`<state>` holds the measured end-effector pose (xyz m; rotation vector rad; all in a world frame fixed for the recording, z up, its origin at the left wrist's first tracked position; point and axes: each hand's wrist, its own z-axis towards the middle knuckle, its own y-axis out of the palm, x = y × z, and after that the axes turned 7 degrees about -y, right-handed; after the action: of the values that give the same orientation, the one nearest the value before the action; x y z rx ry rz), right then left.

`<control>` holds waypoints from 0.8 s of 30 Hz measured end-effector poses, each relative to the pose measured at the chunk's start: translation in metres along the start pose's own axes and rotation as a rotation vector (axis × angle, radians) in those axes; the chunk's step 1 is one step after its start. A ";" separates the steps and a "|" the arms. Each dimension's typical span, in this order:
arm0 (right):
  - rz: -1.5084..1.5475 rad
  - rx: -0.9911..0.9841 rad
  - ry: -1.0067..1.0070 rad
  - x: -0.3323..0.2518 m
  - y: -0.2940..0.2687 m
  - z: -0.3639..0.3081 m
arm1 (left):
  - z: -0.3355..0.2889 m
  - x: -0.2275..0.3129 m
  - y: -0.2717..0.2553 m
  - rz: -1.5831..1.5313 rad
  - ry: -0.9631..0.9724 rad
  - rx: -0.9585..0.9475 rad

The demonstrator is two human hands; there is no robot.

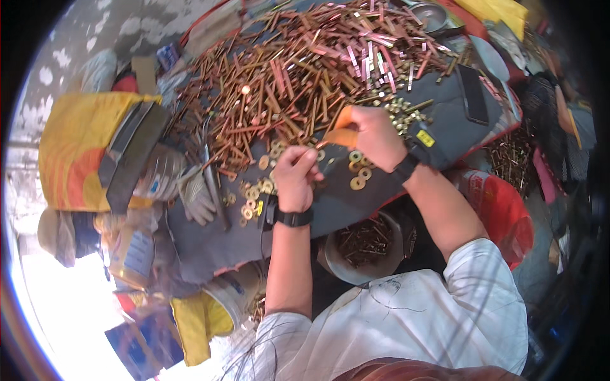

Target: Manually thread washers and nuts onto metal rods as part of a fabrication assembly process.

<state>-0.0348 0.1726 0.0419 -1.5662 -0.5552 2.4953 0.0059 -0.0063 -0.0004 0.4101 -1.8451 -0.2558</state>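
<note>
Left to right on the dark desk: a grey glove; loose brass-coloured washers; a broad heap of coppery bolts, on the far side; the left hand, curled, thumb and forefinger narrowly pinched, contents indiscernible; the right hand, orange-covered fingertips drawn together just beside it, any held piece too small to identify; small nuts; a black phone.
</note>
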 end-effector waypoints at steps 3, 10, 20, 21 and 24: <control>0.139 -0.087 0.048 0.002 -0.005 0.003 | 0.001 -0.001 -0.004 0.002 -0.024 0.022; 0.376 -0.208 0.286 -0.003 -0.004 0.001 | -0.002 0.000 -0.007 0.010 -0.005 0.028; 0.187 -0.181 0.228 -0.012 0.004 0.002 | -0.002 0.000 -0.013 -0.071 -0.067 -0.032; 0.188 -0.186 0.227 -0.009 0.006 0.001 | -0.001 0.000 -0.015 -0.074 -0.078 -0.032; 0.266 -0.158 0.021 0.003 0.009 -0.002 | -0.002 0.004 -0.015 -0.068 -0.118 -0.029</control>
<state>-0.0338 0.1655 0.0357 -1.8317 -0.5890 2.6785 0.0094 -0.0214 -0.0015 0.4458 -1.9428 -0.3593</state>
